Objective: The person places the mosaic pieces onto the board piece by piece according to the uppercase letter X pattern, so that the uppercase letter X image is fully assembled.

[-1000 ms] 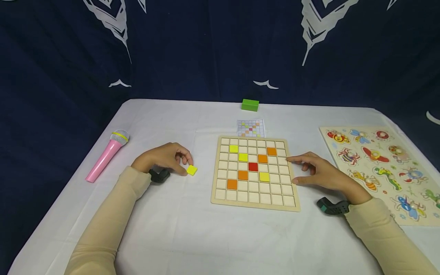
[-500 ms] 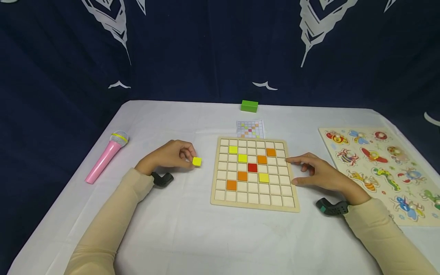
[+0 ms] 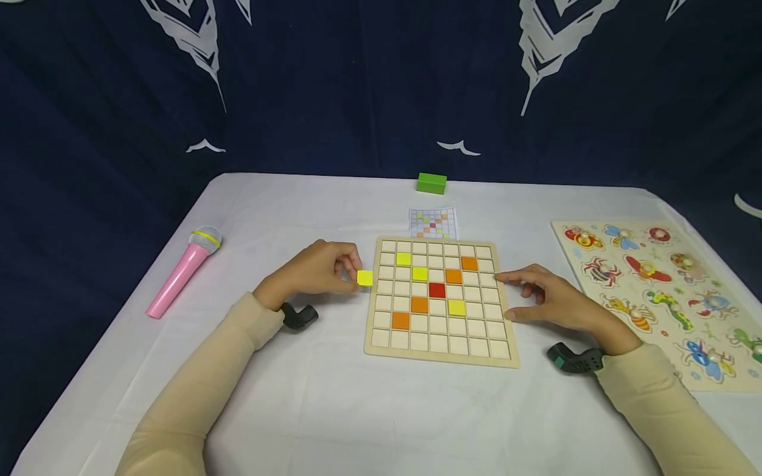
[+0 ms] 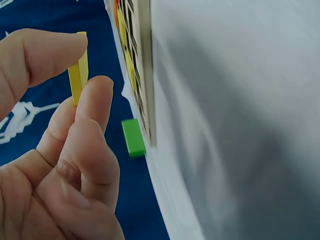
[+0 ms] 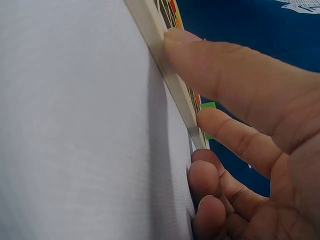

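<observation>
My left hand [image 3: 321,268] pinches a yellow square tile [image 3: 364,278] between thumb and fingers, just off the left edge of the wooden grid board [image 3: 439,358]. In the left wrist view the tile [image 4: 79,75] shows edge-on, raised above the tabletop. Yellow, orange and red tiles sit in the board's cells; the red tile [image 3: 437,290] lies near its middle. At the board's right edge, my right hand [image 3: 550,297] rests with thumb and index fingertips touching the rim. The right wrist view shows these fingers [image 5: 220,65] extended along that edge, the others loosely bent.
Behind the board lies a small printed pattern card [image 3: 432,223], with a green block [image 3: 431,184] farther back. A pink toy microphone [image 3: 184,271] lies at the left. An insect puzzle board [image 3: 661,297] is at the right, close to the right forearm.
My left hand has moved right with the yellow tile, from the open tablecloth to the board's left edge. The right hand has stayed in place on the rim.
</observation>
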`<state>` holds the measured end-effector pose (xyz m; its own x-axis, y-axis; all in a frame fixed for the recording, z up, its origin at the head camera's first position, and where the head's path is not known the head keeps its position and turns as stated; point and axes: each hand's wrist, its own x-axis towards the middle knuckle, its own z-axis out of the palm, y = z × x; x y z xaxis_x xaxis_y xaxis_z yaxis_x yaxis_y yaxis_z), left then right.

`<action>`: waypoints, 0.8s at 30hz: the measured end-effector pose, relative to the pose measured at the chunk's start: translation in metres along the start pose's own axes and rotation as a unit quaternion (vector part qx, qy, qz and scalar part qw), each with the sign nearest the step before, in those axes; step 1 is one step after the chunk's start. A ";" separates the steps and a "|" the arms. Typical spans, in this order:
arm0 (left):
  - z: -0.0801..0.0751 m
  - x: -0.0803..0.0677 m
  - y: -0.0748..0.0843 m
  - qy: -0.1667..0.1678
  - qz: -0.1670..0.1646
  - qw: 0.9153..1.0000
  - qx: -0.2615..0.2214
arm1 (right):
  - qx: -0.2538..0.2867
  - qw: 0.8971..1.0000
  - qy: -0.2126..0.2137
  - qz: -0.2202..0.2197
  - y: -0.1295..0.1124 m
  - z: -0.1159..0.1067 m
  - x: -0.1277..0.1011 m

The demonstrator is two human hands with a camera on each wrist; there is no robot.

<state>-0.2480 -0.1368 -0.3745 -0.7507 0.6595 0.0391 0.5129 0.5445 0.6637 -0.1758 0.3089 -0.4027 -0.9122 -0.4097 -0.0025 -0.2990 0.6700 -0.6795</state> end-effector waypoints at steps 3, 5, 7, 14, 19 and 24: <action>0.003 0.003 0.008 0.002 0.003 1.000 0.016 | 0.000 1.000 -0.001 0.003 -0.001 0.000 0.000; 0.007 0.005 0.013 0.004 0.008 1.000 0.027 | 0.000 1.000 -0.001 0.006 -0.001 0.000 0.000; 0.010 0.007 0.019 0.007 0.018 0.999 0.038 | 0.001 1.000 -0.002 0.009 -0.001 0.000 0.000; 0.020 0.017 0.039 -0.004 0.045 0.997 0.057 | 0.004 1.000 -0.002 0.008 0.000 0.000 0.000; 0.028 0.025 0.052 -0.027 0.055 0.996 0.071 | 0.004 1.000 -0.001 0.006 0.000 0.000 0.000; 0.037 0.033 0.062 -0.036 0.069 0.995 0.069 | 0.005 1.000 -0.001 0.003 0.001 0.000 0.000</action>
<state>-0.2255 -0.0616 -0.3596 -0.6396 0.7659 0.0651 0.6653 0.5092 0.5460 -0.1758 0.3100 -0.4029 -0.9135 -0.4067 -0.0075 -0.2909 0.6662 -0.6867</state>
